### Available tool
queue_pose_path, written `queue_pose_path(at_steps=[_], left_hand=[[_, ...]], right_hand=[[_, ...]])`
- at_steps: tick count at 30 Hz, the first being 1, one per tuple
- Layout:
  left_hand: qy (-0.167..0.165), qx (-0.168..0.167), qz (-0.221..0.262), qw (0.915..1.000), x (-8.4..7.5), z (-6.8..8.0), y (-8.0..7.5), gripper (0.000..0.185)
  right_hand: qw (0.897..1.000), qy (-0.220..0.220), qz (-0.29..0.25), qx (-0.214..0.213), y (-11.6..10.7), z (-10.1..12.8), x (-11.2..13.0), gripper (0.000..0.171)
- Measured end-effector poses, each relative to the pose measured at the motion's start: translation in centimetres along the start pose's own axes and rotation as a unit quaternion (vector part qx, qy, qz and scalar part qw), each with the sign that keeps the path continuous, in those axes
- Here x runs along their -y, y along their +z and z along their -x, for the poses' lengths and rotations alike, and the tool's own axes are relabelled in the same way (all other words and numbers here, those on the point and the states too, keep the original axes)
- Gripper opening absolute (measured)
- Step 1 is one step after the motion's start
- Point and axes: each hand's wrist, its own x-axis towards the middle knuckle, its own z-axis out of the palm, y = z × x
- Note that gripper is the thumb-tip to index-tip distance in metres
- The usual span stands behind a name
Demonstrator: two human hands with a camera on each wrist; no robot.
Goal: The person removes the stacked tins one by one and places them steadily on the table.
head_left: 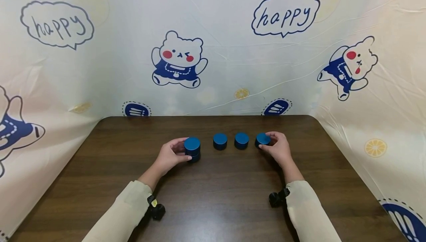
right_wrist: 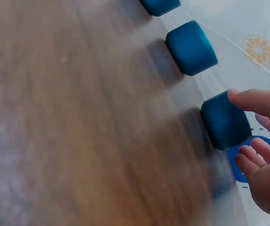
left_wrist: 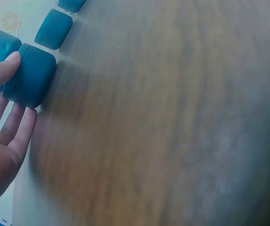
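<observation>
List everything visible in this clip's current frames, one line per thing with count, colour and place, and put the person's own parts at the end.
stacked cylinders: two, blue, one on top of the other at the left end of the row.
middle cylinders: two, blue, standing singly and apart on the table between the hands.
right cylinder: one, blue, at the right end of the row.
table: one, dark brown wood grain, under everything.
backdrop cloth: one, cream with blue bears, "happy" bubbles and lemon slices, behind and beside the table.
wrist cameras: two, black, one at each cuff.
sleeves: two, beige, lower frame.
left hand: grips the stacked cylinders.
right hand: grips the right cylinder.
</observation>
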Motion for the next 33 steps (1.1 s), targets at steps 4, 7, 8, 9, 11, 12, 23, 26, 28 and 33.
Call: queue_pose_path(at_steps=[4, 7, 8, 9, 11, 12, 23, 26, 28, 33], left_hand=[[0.001, 0.000, 0.005, 1.0000, -0.1, 0.0, -0.1, 0.064], [0.000, 0.000, 0.008, 1.0000, -0.1, 0.1, -0.2, 0.064], [-0.001, 0.000, 0.009, 1.0000, -0.1, 0.1, -0.2, 0.064], [-0.001, -0.001, 0.008, 1.0000, -0.1, 0.1, -0.2, 0.064], [-0.002, -0.001, 0.009, 1.0000, -0.1, 0.1, -0.2, 0.064], [-0.002, -0.001, 0.009, 1.0000, -0.1, 0.1, -0.2, 0.064], [-0.003, -0.002, 0.014, 0.9999, 0.1, 0.2, -0.1, 0.065], [-0.002, -0.001, 0.012, 0.9999, 0.1, 0.2, -0.1, 0.065], [-0.002, -0.001, 0.012, 0.9999, 0.1, 0.2, -0.1, 0.065], [-0.007, 0.000, 0.013, 0.9999, 0.2, 0.3, -0.1, 0.065]], right_hand=[[0.999, -0.027, -0.032, -0.015, 0.0, 0.0, 0.7, 0.048], [0.997, -0.054, -0.048, -0.024, 0.0, 0.0, 1.1, 0.045], [0.996, -0.062, -0.052, -0.027, 0.1, 0.0, 1.3, 0.044], [0.996, -0.070, -0.054, -0.029, 0.1, 0.1, 1.4, 0.043], [0.995, -0.080, -0.056, -0.032, 0.1, 0.1, 1.7, 0.042], [0.994, -0.083, -0.058, -0.033, 0.1, 0.2, 1.8, 0.041], [0.990, -0.102, -0.095, -0.009, 1.0, 1.0, 3.3, 0.042], [0.989, -0.111, -0.100, -0.006, 1.4, 1.2, 3.6, 0.042], [0.987, -0.119, -0.105, 0.000, 1.7, 1.3, 3.8, 0.043], [0.983, -0.138, -0.117, 0.020, 2.5, 1.5, 4.5, 0.044]])
